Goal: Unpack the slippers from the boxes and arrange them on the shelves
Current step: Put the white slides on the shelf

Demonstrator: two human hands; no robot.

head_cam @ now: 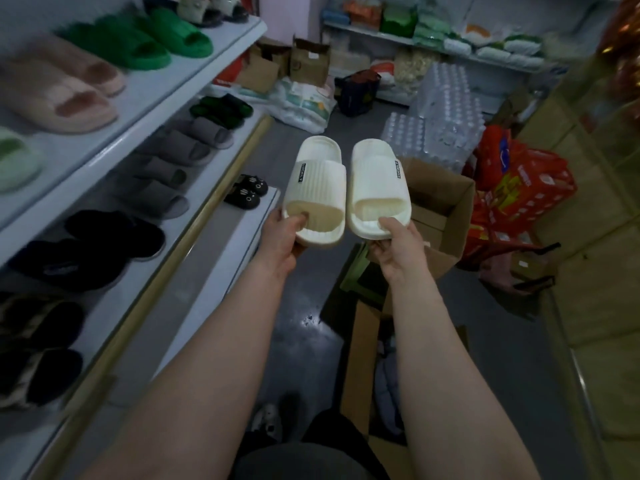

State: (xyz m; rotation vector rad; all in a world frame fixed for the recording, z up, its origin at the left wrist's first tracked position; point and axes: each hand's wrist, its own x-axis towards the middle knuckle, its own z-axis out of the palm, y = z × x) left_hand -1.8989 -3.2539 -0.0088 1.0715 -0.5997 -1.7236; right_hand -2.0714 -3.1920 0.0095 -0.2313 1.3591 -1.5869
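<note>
Both hands are clamped, one slipper each. At the left of the frame the shelves (pixel 221 58) run back in tiers, lined with pink, green, grey and black pairs. The barest stretch in sight is the low white ledge (pixel 249 225), just below the small black cat slippers (pixel 247 192).

Left of centre, the left hand (pixel 282 237) grips the near end of the left cream slipper (pixel 317 188), thumb tucked into its opening. Just right of it, the right hand (pixel 398 249) pinches the near end of the right cream slipper (pixel 379 183). The pair hangs level, side by side and almost touching, over the floor.

To place them well, I would swing both leftward together, clear the tan shelf rail (pixel 207 202), set the soles flat and square them with the neighbouring row.

Room is tight to the right, where an open cardboard box (pixel 446 206) sits just behind the right hand. Another box (pixel 360 341) lies at lower centre, and red bags (pixel 519 188) crowd the right. The grey floor strip (pixel 304 341) at centre is the free lane.
</note>
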